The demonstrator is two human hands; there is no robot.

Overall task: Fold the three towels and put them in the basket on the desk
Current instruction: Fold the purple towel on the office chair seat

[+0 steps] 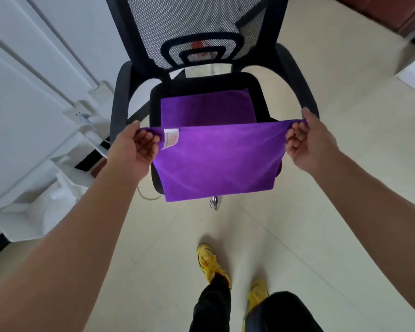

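I hold a purple towel (216, 161) stretched out in the air in front of a black office chair. My left hand (134, 149) pinches its upper left corner, beside a white care label (171, 138). My right hand (307, 142) pinches its upper right corner. The cloth hangs down flat between both hands. Another purple towel (204, 109) lies flat on the chair seat (261, 104), behind the held one. No basket or desk is in view.
The chair's mesh backrest (194, 22) and black armrests (120, 97) stand ahead. White furniture (34, 116) fills the left side. Pale tiled floor (345, 212) lies all around, with my yellow shoes (209, 262) below. Brown wooden furniture (393, 10) sits at the top right.
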